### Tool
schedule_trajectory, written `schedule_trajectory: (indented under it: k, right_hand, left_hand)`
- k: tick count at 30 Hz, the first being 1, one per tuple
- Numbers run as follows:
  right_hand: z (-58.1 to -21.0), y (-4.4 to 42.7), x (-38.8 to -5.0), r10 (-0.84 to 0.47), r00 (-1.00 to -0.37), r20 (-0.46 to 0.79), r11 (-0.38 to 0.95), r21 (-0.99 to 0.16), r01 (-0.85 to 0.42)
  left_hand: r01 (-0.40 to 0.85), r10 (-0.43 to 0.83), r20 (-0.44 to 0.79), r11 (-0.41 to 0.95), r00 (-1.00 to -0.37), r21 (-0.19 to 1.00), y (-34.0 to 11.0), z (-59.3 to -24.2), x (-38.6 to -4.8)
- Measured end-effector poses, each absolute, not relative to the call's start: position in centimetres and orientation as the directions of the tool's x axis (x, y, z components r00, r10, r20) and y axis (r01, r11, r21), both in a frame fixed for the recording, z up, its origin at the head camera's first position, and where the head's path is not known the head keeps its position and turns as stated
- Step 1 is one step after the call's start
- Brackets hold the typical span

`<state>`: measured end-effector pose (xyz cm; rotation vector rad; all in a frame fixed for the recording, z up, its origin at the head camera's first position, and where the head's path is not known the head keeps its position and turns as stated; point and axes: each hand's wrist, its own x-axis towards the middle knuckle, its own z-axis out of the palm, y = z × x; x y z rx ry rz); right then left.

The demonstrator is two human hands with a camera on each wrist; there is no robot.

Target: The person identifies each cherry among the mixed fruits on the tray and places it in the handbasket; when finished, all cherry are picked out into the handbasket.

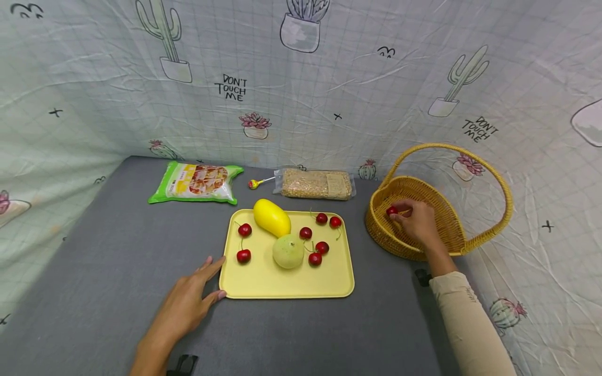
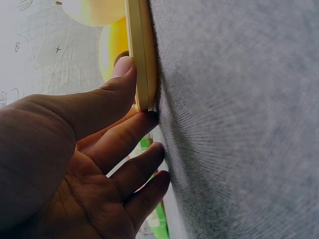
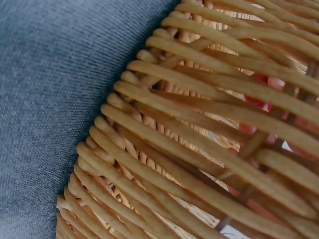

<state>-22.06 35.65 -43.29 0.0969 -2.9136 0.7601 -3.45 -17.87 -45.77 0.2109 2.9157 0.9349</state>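
Observation:
My right hand reaches into the wicker basket and pinches a red cherry between thumb and fingertips. The basket's woven wall fills much of the right wrist view; through its gaps only bits of red and fingers show. My left hand touches the yellow tray at its near left corner. In the left wrist view the thumb lies against the tray rim and the other fingers are extended. On the tray are several cherries, a yellow mango-shaped fruit and a round pale green fruit.
Behind the tray lie a green-edged food packet, a lollipop and a clear bag of grains. The basket's tall handle arches over the right side. A printed cloth hangs around the grey table.

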Motion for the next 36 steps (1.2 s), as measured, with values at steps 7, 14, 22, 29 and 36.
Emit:
schedule_trajectory:
  k: [7, 14, 22, 29, 36]
  right_hand:
    - [-43.45, 35.65, -22.23, -0.021, -0.998, 0.052, 0.859, -0.510, -0.045]
    - [-43.20, 35.56, -22.30, -0.004, -1.000, -0.021, 0.850, -0.527, 0.007]
    - [-43.37, 35.75, -22.20, -0.001, -1.000, 0.009, 0.854, -0.520, -0.006]
    - [-43.30, 35.81, -21.95, 0.041, -0.988, 0.146, 0.860, -0.509, -0.040]
    - [-42.65, 34.93, -21.51, 0.100, -0.928, 0.360, 0.837, -0.534, -0.117]
  left_hand:
    - [0.097, 0.147, -0.040, 0.807, -0.988, 0.583, -17.82, -45.69, -3.55]
    - [0.088, 0.139, -0.045, 0.813, -0.989, 0.575, -17.75, -45.62, -3.61]
    - [0.097, 0.142, -0.033, 0.812, -0.989, 0.575, -17.74, -45.67, -3.54]
    - [0.102, 0.146, -0.027, 0.801, -0.989, 0.589, -17.78, -45.71, -3.51]
    - [0.106, 0.149, -0.024, 0.798, -0.989, 0.593, -17.90, -45.71, -3.55]
